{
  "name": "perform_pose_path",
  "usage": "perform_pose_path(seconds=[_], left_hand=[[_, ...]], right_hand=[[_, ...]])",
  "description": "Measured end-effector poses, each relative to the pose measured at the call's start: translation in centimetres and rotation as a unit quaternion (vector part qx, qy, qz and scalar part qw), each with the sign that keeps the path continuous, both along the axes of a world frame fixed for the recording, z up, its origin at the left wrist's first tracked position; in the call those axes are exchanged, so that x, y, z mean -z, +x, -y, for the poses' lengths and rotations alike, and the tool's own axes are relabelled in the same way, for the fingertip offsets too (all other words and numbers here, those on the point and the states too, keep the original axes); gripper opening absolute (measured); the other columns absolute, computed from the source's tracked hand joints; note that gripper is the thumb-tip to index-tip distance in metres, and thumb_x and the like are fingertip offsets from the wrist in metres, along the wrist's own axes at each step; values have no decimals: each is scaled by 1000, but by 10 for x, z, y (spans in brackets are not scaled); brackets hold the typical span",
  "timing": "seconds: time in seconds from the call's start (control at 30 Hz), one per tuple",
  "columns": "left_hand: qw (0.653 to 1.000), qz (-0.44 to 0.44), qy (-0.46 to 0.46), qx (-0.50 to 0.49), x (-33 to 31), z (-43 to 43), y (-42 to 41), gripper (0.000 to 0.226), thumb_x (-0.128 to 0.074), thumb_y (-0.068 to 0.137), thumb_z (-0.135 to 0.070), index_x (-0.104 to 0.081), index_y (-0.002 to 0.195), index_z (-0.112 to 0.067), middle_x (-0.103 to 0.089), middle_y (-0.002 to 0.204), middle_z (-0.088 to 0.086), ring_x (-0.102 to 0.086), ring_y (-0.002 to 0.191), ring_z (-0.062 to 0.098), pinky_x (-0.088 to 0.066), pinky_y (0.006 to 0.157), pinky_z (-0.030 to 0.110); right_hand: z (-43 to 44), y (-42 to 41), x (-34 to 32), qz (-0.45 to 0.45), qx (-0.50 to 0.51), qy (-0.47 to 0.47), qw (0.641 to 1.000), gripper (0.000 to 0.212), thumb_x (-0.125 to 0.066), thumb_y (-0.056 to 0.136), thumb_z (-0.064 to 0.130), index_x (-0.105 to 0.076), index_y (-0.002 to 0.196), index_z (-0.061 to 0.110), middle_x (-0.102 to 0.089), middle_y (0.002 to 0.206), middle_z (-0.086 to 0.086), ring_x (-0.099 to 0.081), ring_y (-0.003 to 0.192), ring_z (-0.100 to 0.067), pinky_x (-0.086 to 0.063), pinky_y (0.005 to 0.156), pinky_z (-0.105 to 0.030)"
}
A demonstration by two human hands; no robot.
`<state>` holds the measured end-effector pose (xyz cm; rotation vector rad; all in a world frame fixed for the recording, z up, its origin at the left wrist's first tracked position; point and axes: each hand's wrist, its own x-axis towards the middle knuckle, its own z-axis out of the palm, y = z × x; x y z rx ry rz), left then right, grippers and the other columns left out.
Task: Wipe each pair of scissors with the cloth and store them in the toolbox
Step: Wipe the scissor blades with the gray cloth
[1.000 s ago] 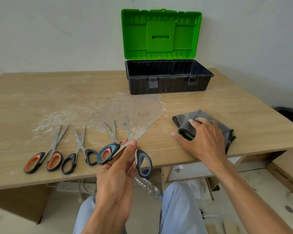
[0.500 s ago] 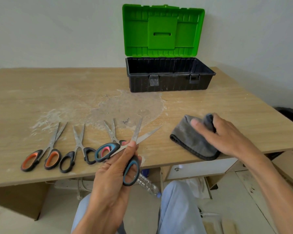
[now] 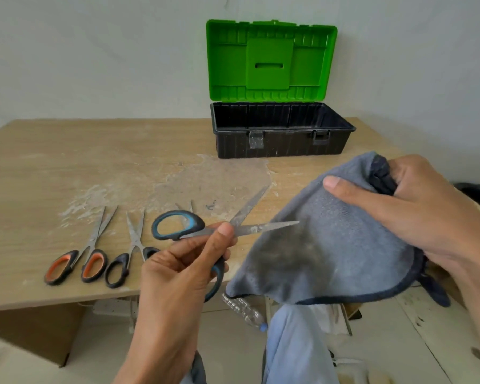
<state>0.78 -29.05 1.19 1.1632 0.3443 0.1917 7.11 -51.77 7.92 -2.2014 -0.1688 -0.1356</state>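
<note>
Scissors come to four pairs. One, the blue-handled scissors (image 3: pixel 250 230), is held above the counter (image 3: pixel 67 162) in the left hand (image 3: pixel 178 273). Thumb and fingers pinch it near the pivot, with the blades parted and pointing right. The right hand (image 3: pixel 427 212) grips the single grey cloth (image 3: pixel 330 245) bunched at its top. The rest hangs spread and soiled, hiding part of the counter's front edge. Whether the lower blade tip touches the cloth I cannot tell.

The orange-handled scissors (image 3: pixel 79 253) and black-handled scissors (image 3: pixel 136 242) lie side by side on the counter's left. Blade tips of a fourth pair (image 3: pixel 190 206) show behind the blue handle loop; the left hand hides the rest.

One toolbox (image 3: pixel 283 146) stands at the back, its green lid (image 3: pixel 269 59) upright. Whitish residue (image 3: pixel 205 184) smears the counter in front of it. One plastic bottle (image 3: pixel 244 311) lies on the floor below.
</note>
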Motion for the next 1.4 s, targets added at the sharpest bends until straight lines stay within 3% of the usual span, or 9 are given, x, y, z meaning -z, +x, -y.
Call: perform_pose_path(seconds=[0.13,0.27,0.4,0.53,0.67,0.77,0.87,1.13,1.4], left_hand=[[999,27,46,-12,-4,7,-5,23,-77,69,-31,-79,70,-8,-72,68,11,-62,64,15,-53,63,21],[999,25,28,-35,-7,13,-9,18,-75,73,-27,-79,69,-10,-73,67,13,-63,56,14,-56,58,21],[997,29,5,-68,-7,11,-11,21,-74,73,-27,-77,73,-6,-73,74,21,-66,59,18,-59,68,31],[993,34,7,-109,-5,7,-15,14,-77,72,-23,-80,74,-10,-69,66,17,-64,60,18,-58,66,26],[990,32,-16,-137,-3,11,-18,10,-78,70,-22,-80,72,-13,-67,60,11,-61,57,16,-55,61,24],[987,26,-51,-147,-5,16,-21,11,-78,70,-23,-80,70,-12,-64,59,10,-58,56,17,-51,66,31],[986,20,-63,-156,-7,20,-23,10,-78,69,-25,-79,66,-15,-63,56,7,-57,55,15,-50,69,33],[990,19,-40,-138,0,22,-23,16,-81,61,-28,-81,69,-15,-72,62,10,-64,57,10,-52,59,17],[987,4,-90,-130,-9,29,-20,17,-76,68,-11,-78,54,-21,-74,60,-9,-67,57,-8,-48,50,6]], right_hand=[[-20,-21,-10,83,-47,-36,995,58,-69,79,61,-53,56,10,-49,42,0,-48,37,-22,-37,38,-31],[-39,-45,-2,92,-93,-52,990,45,-68,83,55,-53,48,30,-37,34,13,-36,31,-6,-25,37,-7],[-42,-57,18,134,-123,-118,976,52,-52,88,77,-74,80,31,-71,91,21,-65,95,7,-47,82,-7],[-42,-61,22,42,-215,-129,967,63,-43,82,87,-73,123,48,-54,137,43,-46,131,19,-43,111,-26],[-40,-63,33,-47,-263,43,963,65,-23,96,72,-79,115,45,-55,142,39,-45,137,16,-32,111,-34],[-44,-61,44,-61,-247,116,960,40,-45,105,56,-77,121,37,-68,133,25,-58,130,7,-48,109,-22],[-45,-56,52,-24,-185,65,980,28,-70,89,47,-77,115,39,-78,111,21,-71,108,5,-54,95,-14],[-40,-56,61,40,-151,101,982,37,-61,100,50,-86,96,24,-74,74,-6,-60,65,-2,-42,60,-17],[-47,-63,63,122,-179,36,976,28,-61,98,48,-82,112,36,-73,123,27,-61,129,-1,-47,104,-17]])
